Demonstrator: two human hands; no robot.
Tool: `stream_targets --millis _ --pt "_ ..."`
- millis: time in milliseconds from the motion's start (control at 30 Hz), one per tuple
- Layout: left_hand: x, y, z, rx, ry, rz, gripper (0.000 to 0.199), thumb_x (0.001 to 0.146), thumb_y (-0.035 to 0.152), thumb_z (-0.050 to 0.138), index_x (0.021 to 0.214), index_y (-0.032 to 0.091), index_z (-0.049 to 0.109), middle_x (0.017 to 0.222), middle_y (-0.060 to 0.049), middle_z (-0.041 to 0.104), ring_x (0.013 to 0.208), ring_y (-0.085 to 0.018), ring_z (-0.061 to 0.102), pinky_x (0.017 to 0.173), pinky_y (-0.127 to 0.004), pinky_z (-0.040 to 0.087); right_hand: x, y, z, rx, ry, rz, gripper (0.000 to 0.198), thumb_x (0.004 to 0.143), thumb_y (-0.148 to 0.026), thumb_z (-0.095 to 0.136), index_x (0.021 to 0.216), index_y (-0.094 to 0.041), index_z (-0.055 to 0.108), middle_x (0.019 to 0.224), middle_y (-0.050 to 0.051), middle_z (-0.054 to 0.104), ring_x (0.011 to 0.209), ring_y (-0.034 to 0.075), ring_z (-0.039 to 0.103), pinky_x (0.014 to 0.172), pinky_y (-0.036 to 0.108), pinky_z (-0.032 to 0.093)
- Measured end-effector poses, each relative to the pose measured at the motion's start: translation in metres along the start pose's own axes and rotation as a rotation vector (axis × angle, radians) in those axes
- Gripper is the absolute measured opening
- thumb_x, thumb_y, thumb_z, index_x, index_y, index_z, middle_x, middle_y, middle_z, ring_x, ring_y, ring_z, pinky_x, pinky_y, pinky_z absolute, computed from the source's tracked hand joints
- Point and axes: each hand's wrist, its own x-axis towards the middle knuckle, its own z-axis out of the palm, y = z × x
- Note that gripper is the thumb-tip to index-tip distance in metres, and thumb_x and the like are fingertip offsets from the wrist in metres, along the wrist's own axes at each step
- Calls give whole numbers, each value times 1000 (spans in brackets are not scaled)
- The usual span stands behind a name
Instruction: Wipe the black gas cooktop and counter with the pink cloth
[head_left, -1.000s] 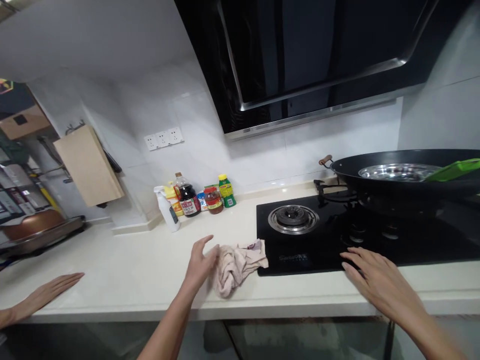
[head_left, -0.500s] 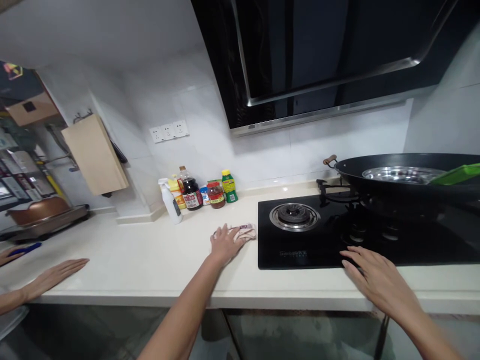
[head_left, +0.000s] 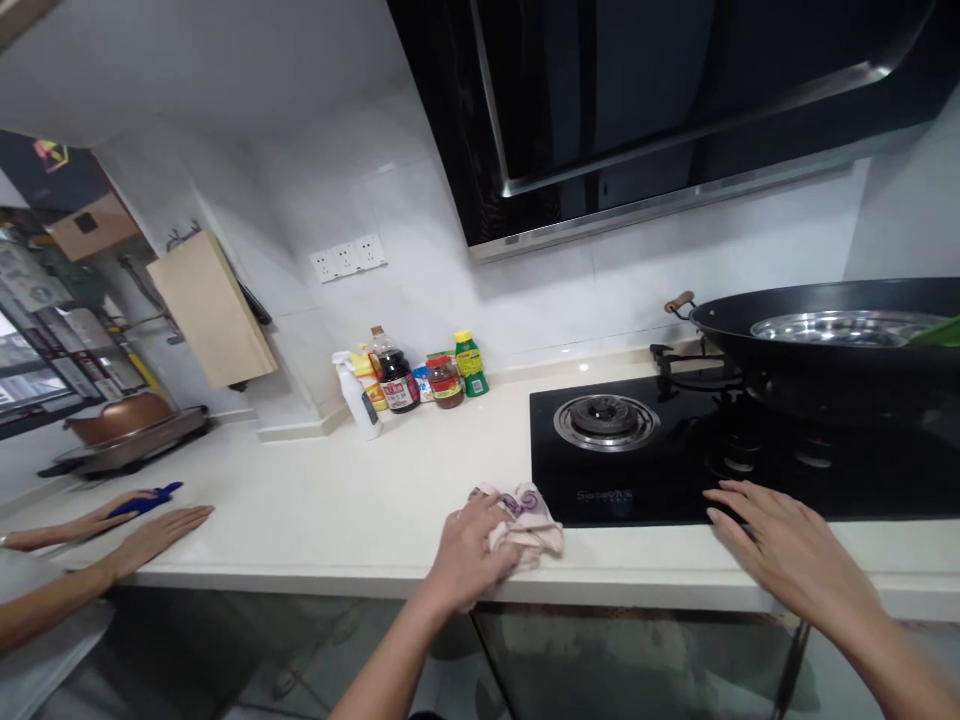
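Pale pink cloth (head_left: 536, 530) under L hand (head_left: 474, 548), lower ctr of frame.
L hand's fingers curl over the cloth, grasping it on the white bench (head_left: 322, 510), at near-L corner of blk hob (head_left: 645, 495); R hand (head_left: 784, 545), lower R, holds nothing, fingers loosely spread at hob's front edge. Blk wok (head_left: 825, 365) w/ shiny metal dish (head_left: 832, 327) inside, mid-R. White spray bottle (head_left: 358, 398) & red-lidded jar (head_left: 445, 388) nr wall, L of ctr. Far lower L: other person's two hands (head_left: 165, 532), one on blue cloth (head_left: 148, 500).
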Motion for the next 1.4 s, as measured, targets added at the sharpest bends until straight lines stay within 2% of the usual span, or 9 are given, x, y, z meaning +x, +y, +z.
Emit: stream_targets --millis 167,367,500,767,900,1033,1100,1200,1400 --pt "-26 17 22 -68 180 193 35 74 23 69 107 29 74 144 -7 62 135 -32 54 110 -51 42 0 3 1 -2 -9 -33 54 98 -59 37 123 -24 70 134 9 66 123 33 59 105 53 44" --pt "-57 6 32 83 293 415 36 79 26 69 115 25 66 146 -14 58 136 -33 51 111 -55 37 -3 9 3 12 -21 -39 54 97 -60 38 123 -24 69 135 9 66 125 34 59 105 54 44" --pt "-76 -40 28 203 337 489 33 84 23 64 117 26 63 148 -15 57 138 -32 50 113 -56 34 -4 15 8 24 -16 -47 54 96 -61 39 124 -25 68 135 9 65 127 35 58 105 54 44" --pt "-126 -161 -16 350 281 212 26 86 27 66 111 32 70 155 -10 51 149 -33 37 119 -60 24 -5 19 13 52 -11 -44 53 95 -60 41 122 -24 70 133 11 67 125 38 59 105 56 43" --pt "-136 -198 -39 354 302 196 21 86 32 64 105 31 72 151 -12 55 147 -34 40 118 -58 29 -4 13 10 26 4 -38 55 97 -60 38 121 -23 70 132 12 67 124 36 59 105 54 43" --pt "-139 -217 -42 346 378 192 20 84 33 64 102 32 72 151 -11 55 148 -36 37 115 -60 32 -2 8 4 -12 1 -51 56 98 -59 34 123 -23 69 135 11 65 125 34 58 105 53 43" --pt "-138 -211 -34 357 377 219 20 83 33 64 102 33 73 150 -10 55 148 -37 37 115 -60 32 -1 6 1 -23 -5 -50 56 98 -59 34 123 -22 69 135 10 65 125 34 58 106 52 43" --pt "-128 -180 -10 388 365 296 20 83 33 67 101 35 75 147 -8 58 145 -37 39 115 -60 31 0 4 -2 -25 -18 -40 57 98 -59 34 122 -22 69 134 11 65 124 34 58 106 52 43" --pt "-79 -57 73 372 456 549 22 87 28 71 103 42 75 140 -6 63 133 -35 49 111 -59 30 1 -2 -5 -22 -18 -7 56 98 -57 34 124 -22 69 134 11 65 124 33 58 106 52 43"
